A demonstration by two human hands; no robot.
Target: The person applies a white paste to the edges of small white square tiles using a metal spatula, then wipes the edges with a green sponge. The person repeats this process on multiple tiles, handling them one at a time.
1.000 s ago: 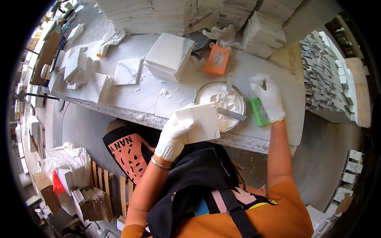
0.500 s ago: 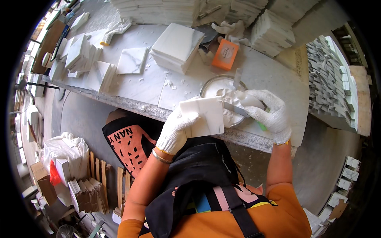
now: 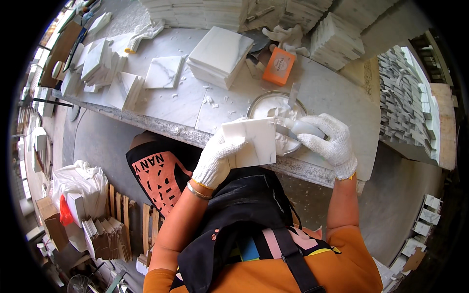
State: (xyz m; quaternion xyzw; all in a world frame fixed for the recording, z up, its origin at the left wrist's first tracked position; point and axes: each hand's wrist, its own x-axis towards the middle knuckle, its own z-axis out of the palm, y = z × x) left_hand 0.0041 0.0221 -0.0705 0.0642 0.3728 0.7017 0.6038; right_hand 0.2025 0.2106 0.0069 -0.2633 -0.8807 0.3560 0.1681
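Observation:
My left hand (image 3: 215,161), in a white knit glove, grips a square white marble tile (image 3: 251,141) by its lower left corner, just above the bench's front edge. My right hand (image 3: 328,141), also gloved, is closed on the handle of a putty knife (image 3: 293,128) whose blade meets the tile's right edge. Right behind the tile sits a round metal bowl (image 3: 273,102) of white paste, with a second blade standing in it.
On the marble bench (image 3: 176,105) lie a stack of white square tiles (image 3: 220,54), a single veined tile (image 3: 163,72), more tile piles at the left (image 3: 97,63), an orange box (image 3: 278,66) and spare gloves (image 3: 286,35). Mosaic sheets (image 3: 405,102) are stacked at right.
My right hand came in from the right of the bowl to the tile's edge, and now holds a putty knife against it. The left hand kept the tile almost still.

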